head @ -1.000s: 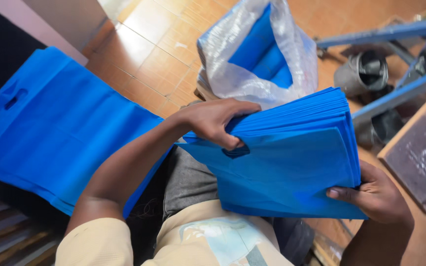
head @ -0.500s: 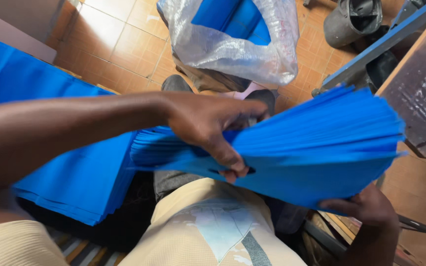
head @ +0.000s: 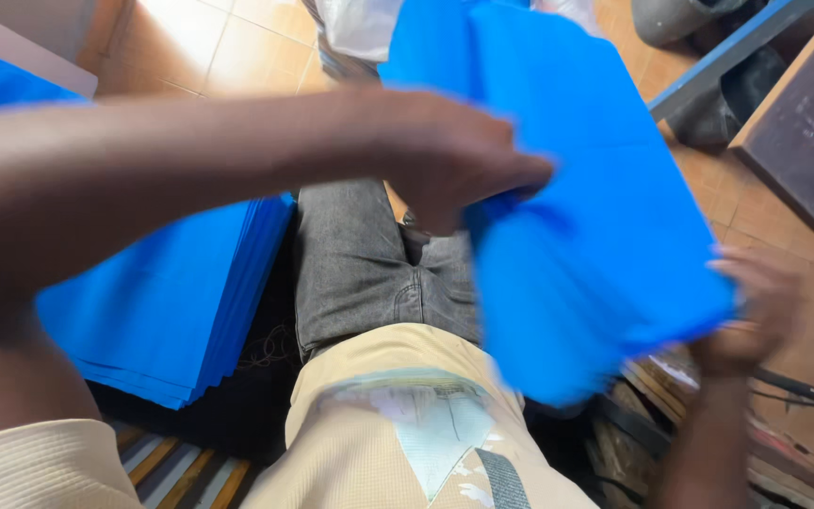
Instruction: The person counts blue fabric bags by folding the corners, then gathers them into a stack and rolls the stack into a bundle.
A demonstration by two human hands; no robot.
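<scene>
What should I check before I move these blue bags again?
1. Left hand on the blue bags: ok, gripping their left edge.
2. Right hand on the bags: ok, at the lower right corner, blurred.
3. Bags squared up: cannot tell, motion blur.
4. Stack at the left: ok, lying flat, edges fairly even.
5. Plastic sack out of the way: ok, apart from the bags.

Blue bag stack (head: 171, 311) blocking leftward

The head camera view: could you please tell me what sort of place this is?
Probably a small workshop where bags are made or packed: a stack of blue bags lies on the left, a plastic sack sits on the tiled floor, beside a blue metal frame.
</scene>
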